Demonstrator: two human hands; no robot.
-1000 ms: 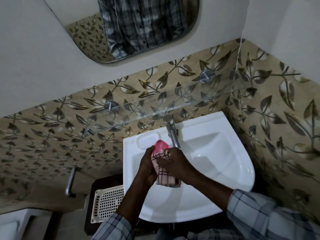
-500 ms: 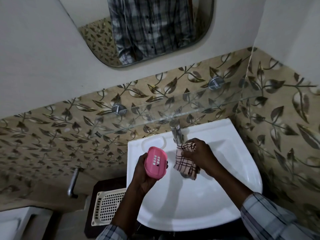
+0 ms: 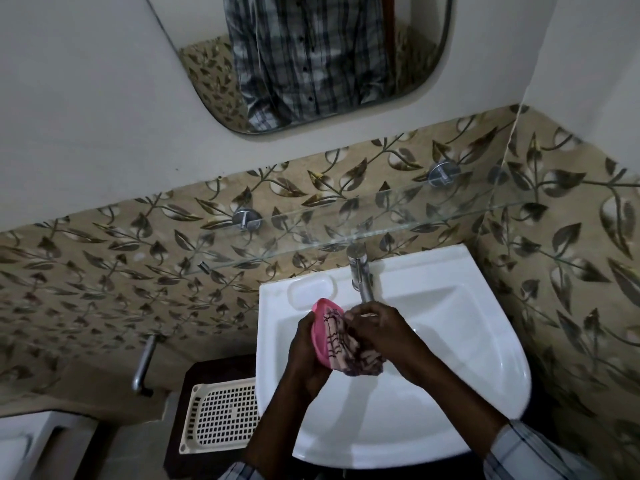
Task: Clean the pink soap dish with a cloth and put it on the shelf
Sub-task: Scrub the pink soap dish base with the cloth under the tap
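Note:
My left hand (image 3: 306,355) holds the pink soap dish (image 3: 320,332) upright on its edge over the white sink (image 3: 450,341). My right hand (image 3: 384,336) presses a pink checked cloth (image 3: 346,348) against the dish's face, so most of the dish is covered. The cloth's loose end hangs below the dish. A clear glass shelf (image 3: 381,220) runs along the leaf-patterned wall above the sink, held by two round metal brackets.
A chrome tap (image 3: 360,271) stands at the sink's back edge, just beyond my hands. A moulded soap recess (image 3: 310,289) lies left of it. A cream perforated basket (image 3: 221,415) sits low on the left. A mirror (image 3: 311,60) hangs above the shelf.
Half a second ago the dish and cloth were apart, with the dish's slotted face showing. My right hand has brought the cloth back onto the dish.

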